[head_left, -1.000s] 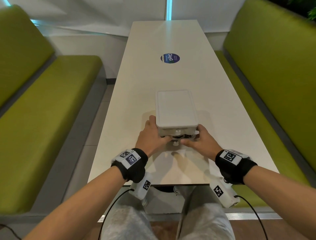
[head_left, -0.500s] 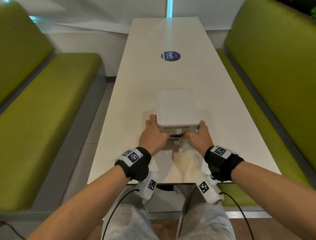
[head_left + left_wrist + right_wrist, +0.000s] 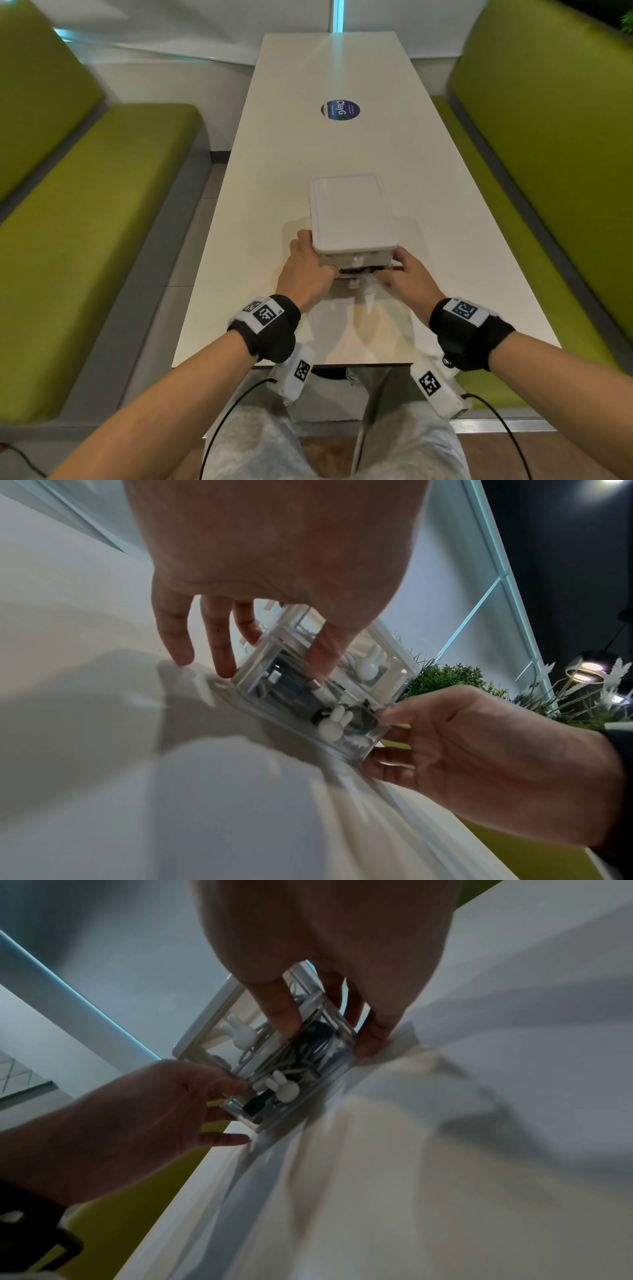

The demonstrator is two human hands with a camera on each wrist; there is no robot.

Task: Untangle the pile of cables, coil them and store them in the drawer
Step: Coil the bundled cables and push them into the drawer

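Observation:
A small white drawer unit (image 3: pixel 352 212) stands near the front of the table. Its clear lower drawer (image 3: pixel 356 274) (image 3: pixel 301 696) (image 3: pixel 294 1064) sticks out slightly and holds black and white cables (image 3: pixel 291 691) (image 3: pixel 301 1047) behind a white bunny knob (image 3: pixel 334 723) (image 3: pixel 284 1085). My left hand (image 3: pixel 308 267) (image 3: pixel 267 656) wraps the left front corner, thumb on the drawer's front and fingers along the side. At the right front corner my right hand (image 3: pixel 404 277) (image 3: pixel 325 1031) grips the same way. No cable lies loose on the table.
The long white table (image 3: pixel 308 154) carries a round blue sticker (image 3: pixel 340 110) further back. Green benches (image 3: pixel 85 222) (image 3: pixel 548 171) run along both sides. The upper drawer, with its own bunny knob (image 3: pixel 369 664), is pushed in.
Both hands have stayed at the lower drawer's front corners. The right hand has drawn in closer to the drawer. The drawer unit sits a little further from me.

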